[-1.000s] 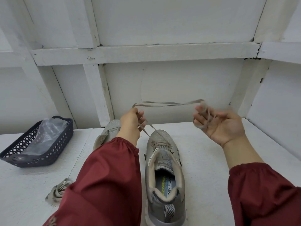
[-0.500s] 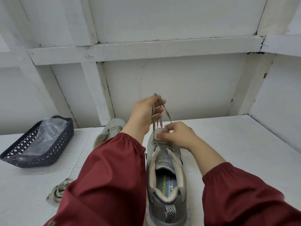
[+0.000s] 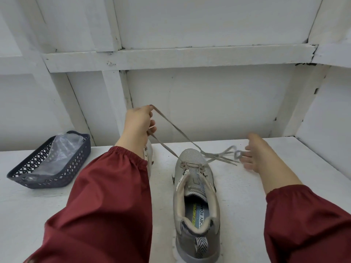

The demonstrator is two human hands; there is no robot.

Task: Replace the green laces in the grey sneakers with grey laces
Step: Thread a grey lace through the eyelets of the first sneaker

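Two strands of grey lace (image 3: 176, 128) are pinched high in the left hand (image 3: 139, 120) and drawn taut to the front eyelets of the grey sneaker (image 3: 195, 186), stood on the table (image 3: 247, 205). At the blurred right hand (image 3: 254, 152) the ends are looped; a grip cannot be confirmed. Lacing is judged barely begun: ends must be evened, then crossed upward.

1. We see only a sliver of the second sneaker (image 3: 149, 155) behind the left sleeve (image 3: 106, 196).
2. The right hand (image 3: 256, 152) and the grey lace (image 3: 178, 130) loops beside it are blurred; we cannot tell its grip.
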